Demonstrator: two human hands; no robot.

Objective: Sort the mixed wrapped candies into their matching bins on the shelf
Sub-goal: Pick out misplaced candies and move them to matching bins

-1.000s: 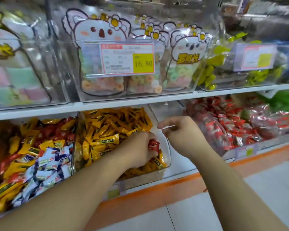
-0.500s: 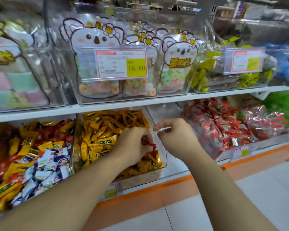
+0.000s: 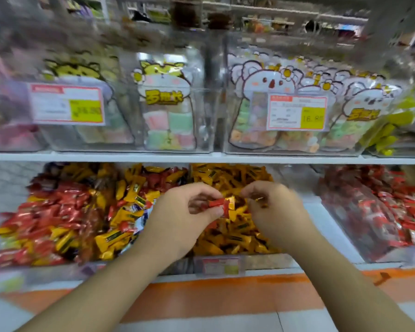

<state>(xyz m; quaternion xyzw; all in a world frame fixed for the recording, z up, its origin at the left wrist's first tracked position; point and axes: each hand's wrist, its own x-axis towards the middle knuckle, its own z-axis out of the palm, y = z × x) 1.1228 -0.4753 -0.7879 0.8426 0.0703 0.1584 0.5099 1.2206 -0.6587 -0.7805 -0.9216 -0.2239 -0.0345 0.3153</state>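
My left hand [image 3: 182, 212] pinches a red wrapped candy [image 3: 218, 202] between thumb and fingers, just above the clear bin of yellow candies [image 3: 228, 231] on the lower shelf. My right hand [image 3: 273, 209] hovers beside it with fingers curled round a small dark-and-gold wrapped candy [image 3: 259, 198]. To the left lies a mixed bin [image 3: 65, 216] of red, yellow and blue-white candies. A bin of red candies [image 3: 379, 212] stands at the right. The view is blurred by motion.
The upper shelf [image 3: 201, 157] carries clear bins of koala-print marshmallow and gummy bags with price tags [image 3: 297, 111]. A price label [image 3: 219, 264] hangs on the yellow bin's front. An orange floor strip [image 3: 225, 298] runs below the shelf.
The view has swung left, shifting the bins to the right. My left hand has lifted a red candy out of the yellow bin, and my right hand has come close beside it.
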